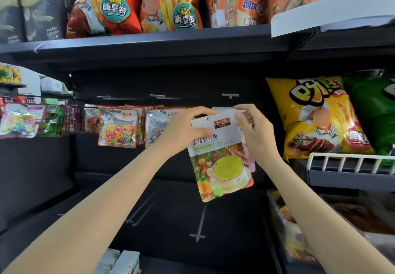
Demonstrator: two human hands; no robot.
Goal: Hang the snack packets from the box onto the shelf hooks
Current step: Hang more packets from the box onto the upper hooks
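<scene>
A white snack packet (222,162) with a green cup picture hangs upright in front of the dark shelf back. My left hand (183,130) pinches its top left corner. My right hand (254,130) grips its top right edge, with what looks like a second packet behind it. The packet's top sits just below an empty shelf hook (230,95). Two more bare hooks (158,96) stand to the left on the same rail. Lower down, another empty hook (199,224) juts toward me.
Candy packets (117,128) hang on hooks to the left. Large chip bags (314,117) lean in a white wire basket (350,160) at right. The shelf above (149,43) holds orange snack bags and noodle cups. A clear box (288,226) with packets sits at lower right.
</scene>
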